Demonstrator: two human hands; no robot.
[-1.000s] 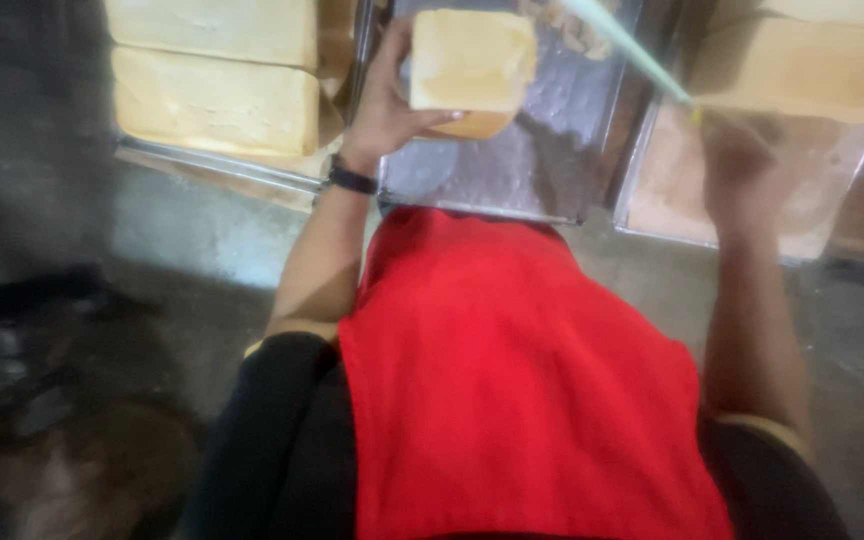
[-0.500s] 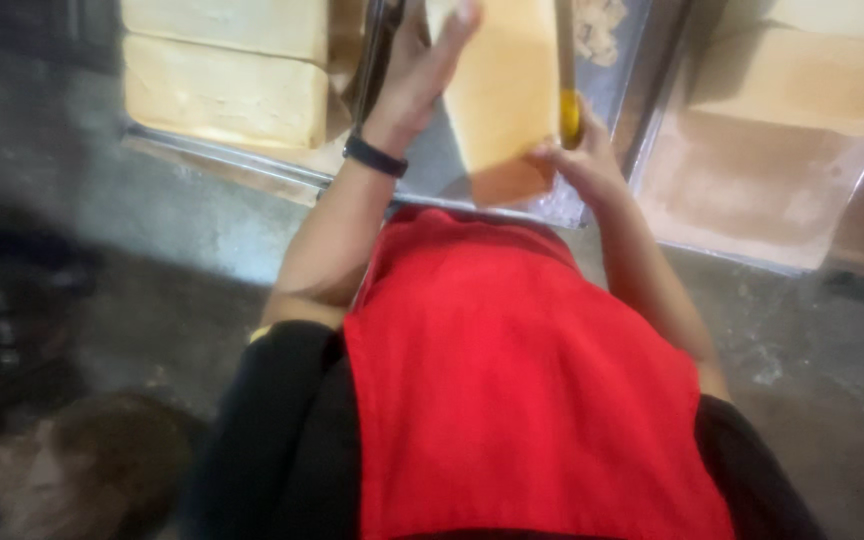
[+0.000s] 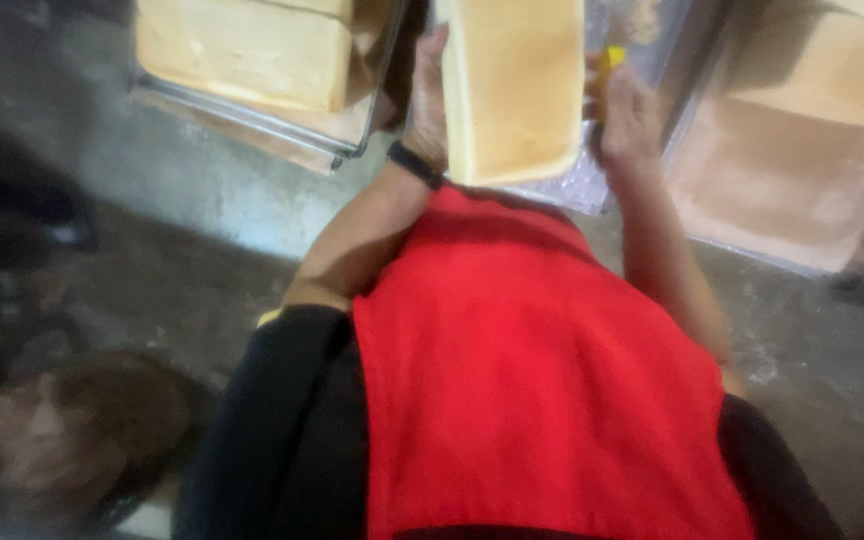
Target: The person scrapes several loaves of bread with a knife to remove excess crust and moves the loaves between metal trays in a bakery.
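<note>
- The left hand [image 3: 430,95] lies flat against the left face of a pale yellow cake block [image 3: 515,85], fingers extended upward along that face; the grip is engaged on the block from this side.
- A dark band [image 3: 414,163] sits on the left wrist, just below the block's lower left corner.
- The right hand [image 3: 626,112] presses against the right edge of the same block, so the block is held between both hands.
- A small yellow item [image 3: 607,62] shows at the right hand's fingers; the view is blurred, so its kind cannot be told, nor whether the fingers close around it.
- The cake block stands on edge, its broad browned face toward the camera, directly above a metal tray [image 3: 574,182] and at the upper middle of the view.
- To the left, a second tray [image 3: 252,118] carries further cake slabs [image 3: 242,45].
- To the right, a lined tray [image 3: 782,185] carries another slab [image 3: 832,70] at its far end.
- The trays rest on a grey concrete surface [image 3: 182,215].
- A red apron [image 3: 532,380] fills the lower centre of the view.
</note>
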